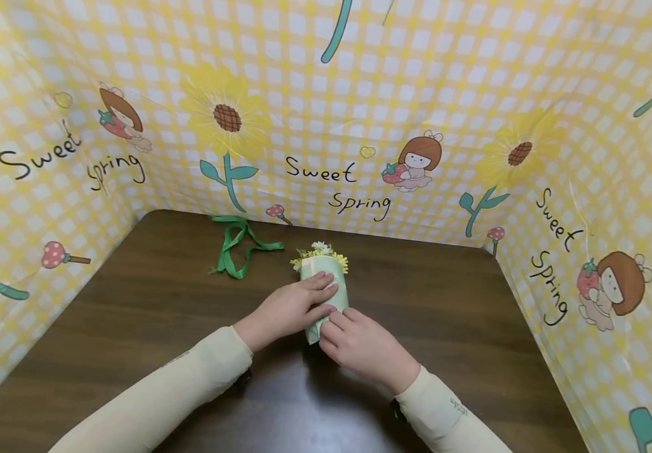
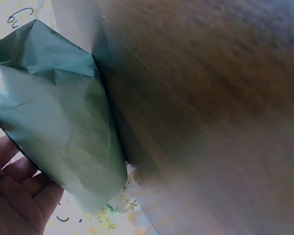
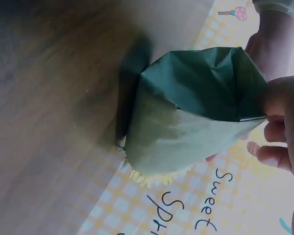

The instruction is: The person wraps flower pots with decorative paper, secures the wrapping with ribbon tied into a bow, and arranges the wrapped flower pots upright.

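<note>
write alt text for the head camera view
Two hands, the left hand and right hand, hold a small bouquet wrapped in pale green paper on a dark wooden table. A green ribbon lies beyond.

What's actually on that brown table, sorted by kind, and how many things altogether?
Flower bundle in green paper wrap: 1, held by the left hand and right hand
Green ribbon: 1, lying loose near the back wall
Hands: 2
Total: 2 things on the table, plus 2 hands
</note>
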The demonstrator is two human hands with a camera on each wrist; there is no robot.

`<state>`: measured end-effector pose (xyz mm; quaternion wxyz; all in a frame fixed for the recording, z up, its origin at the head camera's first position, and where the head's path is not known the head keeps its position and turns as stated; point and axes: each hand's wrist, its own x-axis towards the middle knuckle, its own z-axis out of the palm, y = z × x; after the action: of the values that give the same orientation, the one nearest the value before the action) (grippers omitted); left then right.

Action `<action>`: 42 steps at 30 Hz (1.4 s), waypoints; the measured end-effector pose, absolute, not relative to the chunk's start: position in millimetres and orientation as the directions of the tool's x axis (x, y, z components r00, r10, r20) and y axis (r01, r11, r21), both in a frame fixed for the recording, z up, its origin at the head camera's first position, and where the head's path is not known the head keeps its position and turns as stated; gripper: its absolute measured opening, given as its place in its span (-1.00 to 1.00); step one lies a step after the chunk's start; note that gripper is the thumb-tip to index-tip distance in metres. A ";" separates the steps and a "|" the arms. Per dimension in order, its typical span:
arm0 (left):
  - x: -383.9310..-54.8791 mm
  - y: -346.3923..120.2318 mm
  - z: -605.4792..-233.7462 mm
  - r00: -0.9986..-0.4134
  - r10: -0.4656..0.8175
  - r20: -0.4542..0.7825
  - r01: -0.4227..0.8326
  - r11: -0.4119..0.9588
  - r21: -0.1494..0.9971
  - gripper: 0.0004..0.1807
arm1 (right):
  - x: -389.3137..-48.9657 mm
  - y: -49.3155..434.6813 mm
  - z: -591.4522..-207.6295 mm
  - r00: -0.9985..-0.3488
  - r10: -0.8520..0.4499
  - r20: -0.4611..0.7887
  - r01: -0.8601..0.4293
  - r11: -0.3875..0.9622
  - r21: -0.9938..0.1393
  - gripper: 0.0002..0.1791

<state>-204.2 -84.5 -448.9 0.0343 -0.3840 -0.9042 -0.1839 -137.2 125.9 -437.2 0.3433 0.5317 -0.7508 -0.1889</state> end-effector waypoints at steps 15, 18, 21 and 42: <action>-205.8 -87.0 -450.6 -0.668 0.702 0.247 0.738 0.583 0.340 -0.35 | -131.6 94.9 -437.3 -0.148 -0.972 0.182 -0.690 0.233 0.685 -0.80; -206.8 -87.9 -450.9 -0.668 0.700 0.251 0.739 0.583 0.338 -0.35 | -130.2 91.2 -440.1 -0.164 -0.976 0.141 -0.688 0.216 0.693 -0.75; -207.4 -88.9 -451.6 -0.663 0.704 0.255 0.743 0.573 0.347 -0.36 | -131.1 90.8 -442.6 -0.142 -0.983 0.116 -0.672 0.182 0.718 -0.72; -197.8 -99.7 -451.9 -0.689 0.714 0.124 0.687 0.589 0.425 -0.39 | -181.0 135.0 -444.5 -0.859 -0.383 0.339 -0.511 0.661 -0.549 -0.88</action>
<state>-197.8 -99.7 -451.9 -0.0301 -0.3931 -0.8909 -0.2254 -181.0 135.0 -444.5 0.0974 0.2466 -0.9061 0.3296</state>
